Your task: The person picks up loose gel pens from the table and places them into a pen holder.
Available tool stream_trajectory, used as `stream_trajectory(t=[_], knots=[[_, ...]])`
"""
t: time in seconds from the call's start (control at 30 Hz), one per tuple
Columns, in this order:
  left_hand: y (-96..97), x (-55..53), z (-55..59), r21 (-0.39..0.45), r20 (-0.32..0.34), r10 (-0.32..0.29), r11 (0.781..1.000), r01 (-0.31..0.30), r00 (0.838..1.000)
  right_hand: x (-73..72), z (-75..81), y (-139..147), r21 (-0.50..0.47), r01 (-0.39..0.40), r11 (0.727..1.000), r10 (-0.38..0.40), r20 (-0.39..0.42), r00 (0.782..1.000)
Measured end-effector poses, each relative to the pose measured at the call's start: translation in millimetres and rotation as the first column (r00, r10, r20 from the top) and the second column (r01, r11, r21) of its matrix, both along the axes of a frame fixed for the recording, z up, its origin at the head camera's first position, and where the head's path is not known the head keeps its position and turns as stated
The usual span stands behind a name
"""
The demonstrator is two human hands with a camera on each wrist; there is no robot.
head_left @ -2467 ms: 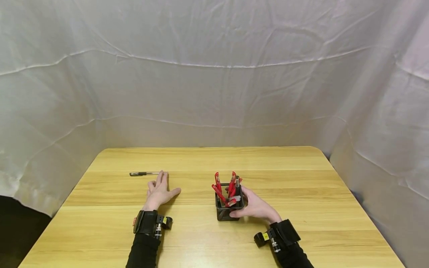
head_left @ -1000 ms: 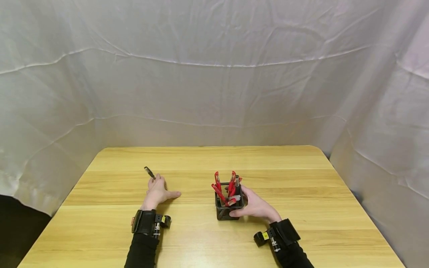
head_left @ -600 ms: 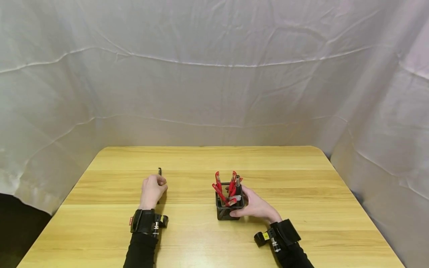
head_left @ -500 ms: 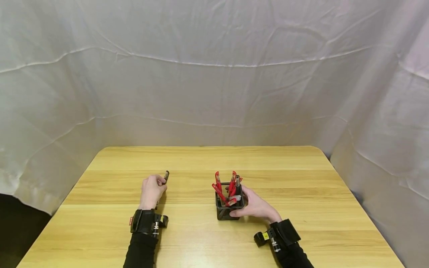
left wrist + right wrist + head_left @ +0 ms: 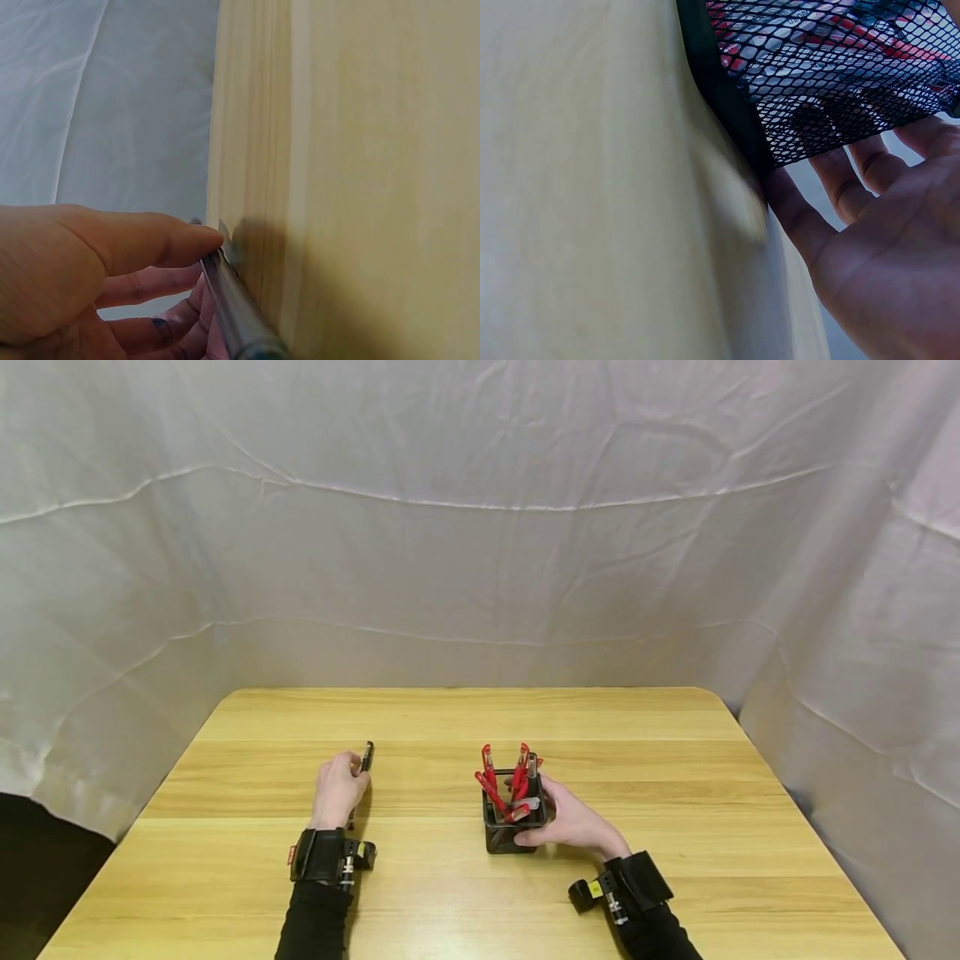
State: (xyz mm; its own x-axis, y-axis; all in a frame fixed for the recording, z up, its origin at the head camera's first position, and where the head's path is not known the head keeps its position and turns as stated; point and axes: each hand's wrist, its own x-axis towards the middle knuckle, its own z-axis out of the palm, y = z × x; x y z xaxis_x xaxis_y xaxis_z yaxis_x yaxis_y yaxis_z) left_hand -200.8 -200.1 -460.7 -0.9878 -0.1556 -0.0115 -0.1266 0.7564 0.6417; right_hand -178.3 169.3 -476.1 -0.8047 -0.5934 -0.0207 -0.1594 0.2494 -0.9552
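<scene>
Between the thumb and fingers of my left hand I pinch a black-capped pen, on the left of the table. The capped end points away from me, and the other end shows below the hand. In the left wrist view the pen's barrel slants down from the thumb tip. My right hand grips a square black mesh pen holder by its right side, thumb at the front and fingers round behind. Several red pens and a black pen stand tilted in the holder.
The wood-grain table spans the view between the hands and beyond. Pale grey cloth hangs behind it and along both sides. A camera on a black strap sits on each wrist.
The pen lay crosswise on the table under my left fingertips. My left hand has picked it up and swung it round to point away from me. My right hand and the holder stayed put.
</scene>
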Motion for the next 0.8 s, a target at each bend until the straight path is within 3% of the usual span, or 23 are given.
stream_trajectory(t=[0.27, 0.8], knots=[[-1.5, -1.8, 2.0, 0.047, 0.022, -0.012, 0.999, 0.011, 1.0, -1.0, -0.8, 0.1, 0.003, -0.003, 1.0, 0.003, 0.004, 1.0], [3.4, -3.8, 9.8, 0.154, -0.087, 0.001, 0.988, 0.012, 0.996, -0.8, 0.2, -0.1, 0.011, 0.003, 1.0, -0.003, -0.004, 1.0]])
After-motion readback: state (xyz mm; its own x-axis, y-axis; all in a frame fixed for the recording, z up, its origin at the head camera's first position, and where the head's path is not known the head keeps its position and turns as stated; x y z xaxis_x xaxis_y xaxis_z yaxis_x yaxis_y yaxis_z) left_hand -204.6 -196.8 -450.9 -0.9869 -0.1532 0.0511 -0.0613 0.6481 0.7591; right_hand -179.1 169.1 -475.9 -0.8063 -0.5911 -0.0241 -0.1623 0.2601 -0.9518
